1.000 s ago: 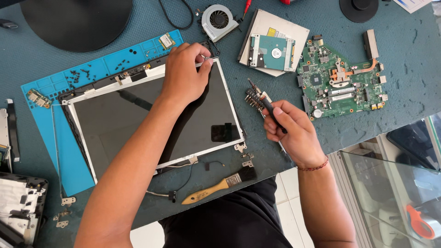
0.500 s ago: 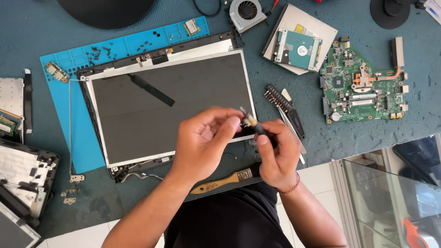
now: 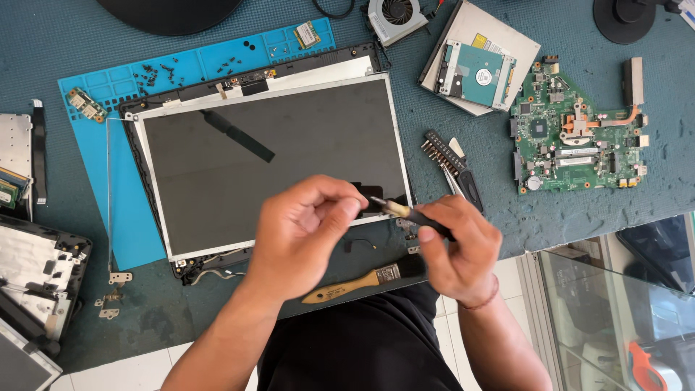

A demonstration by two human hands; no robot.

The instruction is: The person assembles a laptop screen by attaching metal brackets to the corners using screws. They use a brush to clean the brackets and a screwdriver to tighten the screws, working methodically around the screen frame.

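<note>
Both hands raised together over the near edge of the teal work mat, above the lower right corner of a bare laptop screen panel. Right hand curled tight around the dark handle of a small screwdriver, shaft aimed leftward. Left hand with thumb and fingers pinched together on the metal tip of that driver (whether a bit sits between them, too small to tell). Just below, flat on the mat, a wooden-handled brush.

Bit holder lying open right of the panel, a row of metal bits seated in its slots, a dark tool beside it. Blue silicone tray mat under the panel's left and top sides, its shallow compartments holding scattered black screws, a small circuit card in the top right one, another at the far left. Farther right: a hard drive resting on a grey optical drive, a green motherboard, a cooling fan at the top edge. Laptop casing parts stacked at far left.
</note>
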